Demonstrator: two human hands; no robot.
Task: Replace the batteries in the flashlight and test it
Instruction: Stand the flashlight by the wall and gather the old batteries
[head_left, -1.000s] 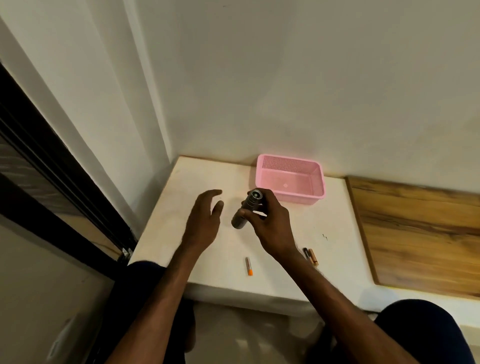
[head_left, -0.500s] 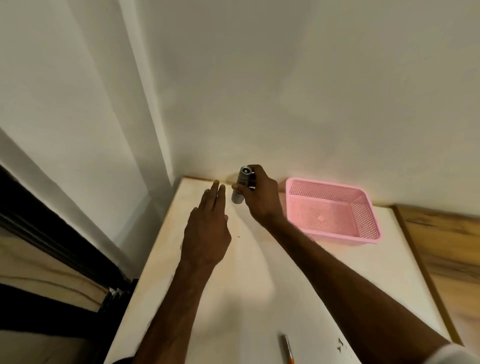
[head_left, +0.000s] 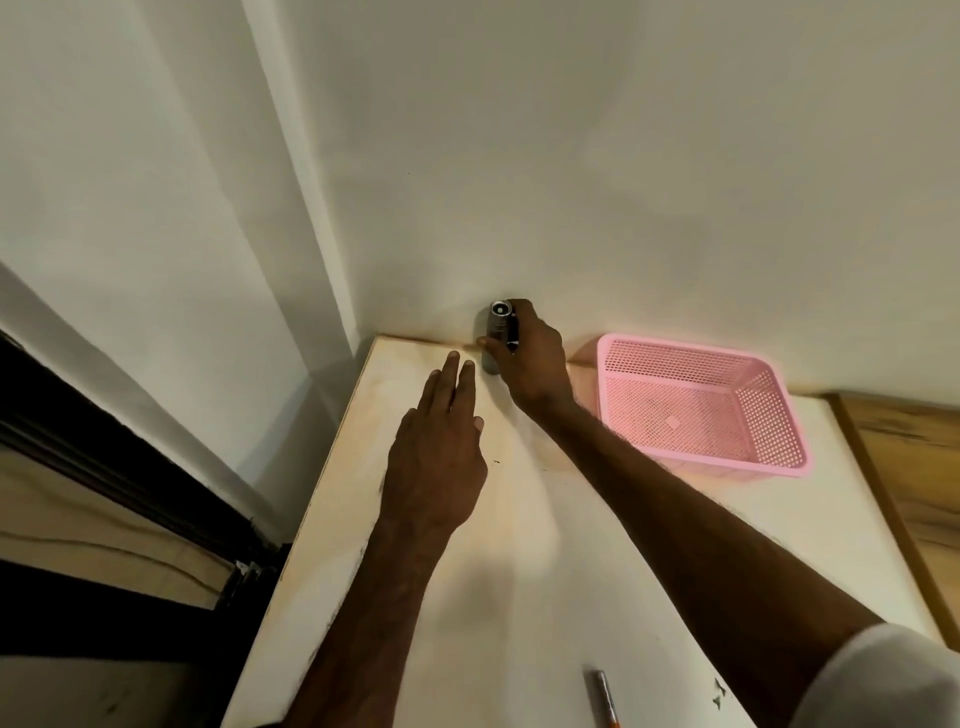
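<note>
A small grey flashlight (head_left: 497, 327) stands nearly upright at the far edge of the white table (head_left: 519, 597), close to the wall, its round end facing me. My right hand (head_left: 530, 358) is wrapped around its body. My left hand (head_left: 436, 457) hovers flat just left of it, fingers straight and held together, holding nothing. One battery (head_left: 605, 699) with an orange end lies at the near edge of the table.
An empty pink mesh basket (head_left: 696, 405) sits at the back right of the table. A wooden surface (head_left: 914, 467) adjoins the table on the right. White walls meet in a corner behind; a dark window frame (head_left: 104, 467) runs along the left.
My right hand has carried the flashlight from mid-table out to the far edge by the wall. My left hand followed beside it and flattened. My view moved closer over the table.
</note>
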